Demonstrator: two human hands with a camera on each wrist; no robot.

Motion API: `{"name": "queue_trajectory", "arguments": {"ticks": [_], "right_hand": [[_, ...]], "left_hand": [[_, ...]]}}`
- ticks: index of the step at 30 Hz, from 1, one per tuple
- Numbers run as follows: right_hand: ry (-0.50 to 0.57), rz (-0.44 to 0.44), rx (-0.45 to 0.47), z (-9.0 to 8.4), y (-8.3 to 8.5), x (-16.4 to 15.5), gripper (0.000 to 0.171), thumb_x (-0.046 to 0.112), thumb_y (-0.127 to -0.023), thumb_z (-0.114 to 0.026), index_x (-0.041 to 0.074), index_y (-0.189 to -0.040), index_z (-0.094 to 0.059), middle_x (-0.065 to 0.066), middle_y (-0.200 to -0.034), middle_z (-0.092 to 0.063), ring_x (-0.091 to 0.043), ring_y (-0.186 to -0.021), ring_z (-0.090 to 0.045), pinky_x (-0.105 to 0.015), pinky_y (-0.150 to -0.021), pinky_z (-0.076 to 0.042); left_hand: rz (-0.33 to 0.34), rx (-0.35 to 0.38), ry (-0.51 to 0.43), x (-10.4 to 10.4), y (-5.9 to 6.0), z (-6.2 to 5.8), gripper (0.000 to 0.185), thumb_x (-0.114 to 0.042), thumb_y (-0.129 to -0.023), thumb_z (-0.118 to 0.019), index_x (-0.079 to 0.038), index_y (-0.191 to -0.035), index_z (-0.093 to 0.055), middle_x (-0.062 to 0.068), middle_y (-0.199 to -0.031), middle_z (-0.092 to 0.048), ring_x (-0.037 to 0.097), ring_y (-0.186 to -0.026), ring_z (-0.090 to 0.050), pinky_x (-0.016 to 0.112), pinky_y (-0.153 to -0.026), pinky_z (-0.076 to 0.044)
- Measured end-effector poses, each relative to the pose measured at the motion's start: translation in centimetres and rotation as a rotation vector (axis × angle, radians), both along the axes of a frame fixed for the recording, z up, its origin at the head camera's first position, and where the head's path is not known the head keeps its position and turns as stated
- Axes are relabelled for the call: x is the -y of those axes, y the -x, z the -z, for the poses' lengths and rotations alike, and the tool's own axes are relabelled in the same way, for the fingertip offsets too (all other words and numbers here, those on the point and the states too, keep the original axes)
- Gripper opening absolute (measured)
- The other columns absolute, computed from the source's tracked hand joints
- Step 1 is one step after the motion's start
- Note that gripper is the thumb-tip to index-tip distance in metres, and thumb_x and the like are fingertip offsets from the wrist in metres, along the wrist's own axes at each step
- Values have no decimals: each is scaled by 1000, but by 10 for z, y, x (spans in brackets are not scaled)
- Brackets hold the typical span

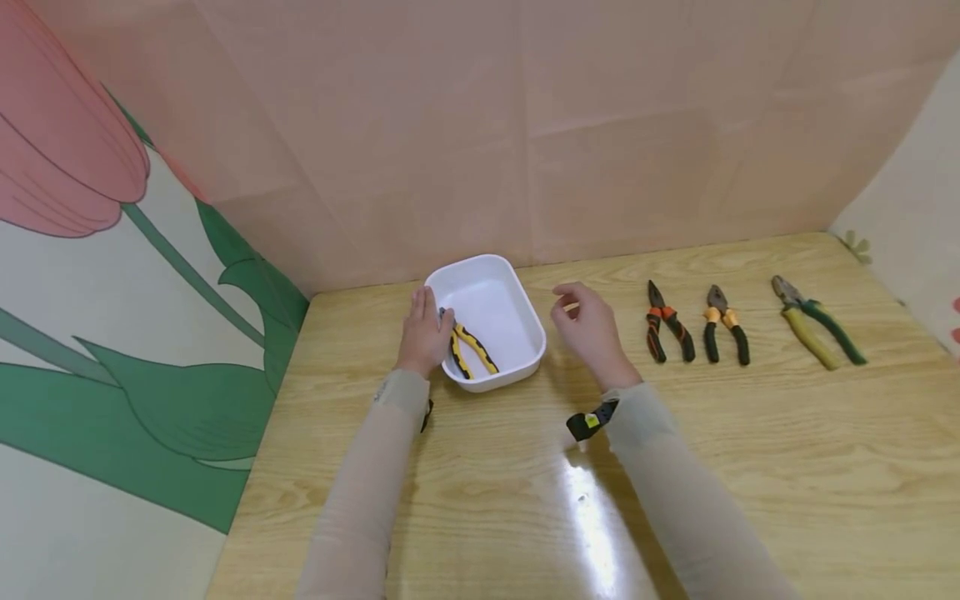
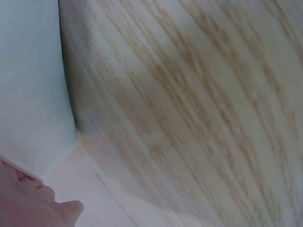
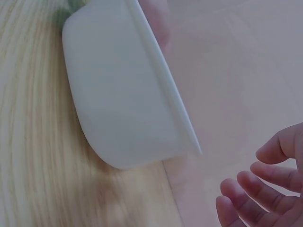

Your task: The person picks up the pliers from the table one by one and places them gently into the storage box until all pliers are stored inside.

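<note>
A white tub stands near the table's back edge, and a pair of yellow-and-black pliers lies inside along its left wall. My left hand holds the tub's left rim, thumb on the inner side over the pliers' head and fingers along the outside. Only part of that hand shows beside the tub in the left wrist view. Apart from the tub, off its right side, my right hand hovers with loosely bent fingers. Its fingers hold nothing in the right wrist view.
Right of the tub lie orange-and-black pliers, pliers with black handles and light-orange collars, and larger pliers with green and yellow handles. A pink backdrop rises behind the wooden table; a flower-patterned panel borders the left.
</note>
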State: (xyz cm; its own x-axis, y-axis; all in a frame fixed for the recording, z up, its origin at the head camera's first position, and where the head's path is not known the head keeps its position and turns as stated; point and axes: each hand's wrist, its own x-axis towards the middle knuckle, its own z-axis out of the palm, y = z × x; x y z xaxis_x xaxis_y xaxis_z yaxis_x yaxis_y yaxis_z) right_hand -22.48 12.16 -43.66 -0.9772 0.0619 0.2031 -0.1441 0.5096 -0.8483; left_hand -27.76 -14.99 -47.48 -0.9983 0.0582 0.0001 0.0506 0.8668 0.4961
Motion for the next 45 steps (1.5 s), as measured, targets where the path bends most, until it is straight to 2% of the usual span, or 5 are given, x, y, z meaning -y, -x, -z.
{"name": "queue_trajectory", "arguments": {"ticks": [9, 16, 26, 37, 45], "right_hand": [[-25, 27, 53, 0, -1, -18, 37, 15, -99, -53, 3, -133, -61, -19, -115, -64, -33, -93, -62, -40, -73, -52], [-58, 33, 51, -1, -6, -32, 38, 12, -99, -54, 0, -135, -58, -22, -117, -63, -36, -93, -62, -42, -74, -52], [-95, 59, 38, -9, -14, -49, 40, 13, -100, -51, -1, -137, -57, -24, -118, -64, -38, -92, -63, -41, -67, -51], [-105, 89, 92, -14, -17, -71, 41, 18, -103, -49, -1, -139, -54, -26, -125, -60, -42, -103, -59, -48, -75, -52], [-132, 130, 130, -12, -20, -94, 42, 20, -105, -48, -4, -138, -53, -30, -134, -55, -46, -116, -55, -58, -89, -50]], "left_hand": [[6, 2, 13, 0, -1, -2, 72, -43, -109, -31, -2, -162, -4, 15, -170, -1, 28, -156, 0, 53, -125, -10], [14, -8, 11, 0, 0, 0, 72, -44, -109, -30, -1, -161, -5, 16, -170, -3, 28, -156, 1, 53, -125, -11], [17, -22, 12, 0, 1, 1, 72, -41, -109, -33, 1, -161, -6, 19, -169, -5, 33, -156, -4, 54, -125, -12], [-3, 3, 0, 1, 1, -1, 73, -44, -109, -33, -2, -162, -4, 16, -170, -2, 26, -156, 2, 50, -126, -11], [2, -11, 3, 0, 1, 1, 73, -44, -109, -34, -2, -162, -6, 16, -170, -3, 28, -156, 0, 52, -125, -12]]}}
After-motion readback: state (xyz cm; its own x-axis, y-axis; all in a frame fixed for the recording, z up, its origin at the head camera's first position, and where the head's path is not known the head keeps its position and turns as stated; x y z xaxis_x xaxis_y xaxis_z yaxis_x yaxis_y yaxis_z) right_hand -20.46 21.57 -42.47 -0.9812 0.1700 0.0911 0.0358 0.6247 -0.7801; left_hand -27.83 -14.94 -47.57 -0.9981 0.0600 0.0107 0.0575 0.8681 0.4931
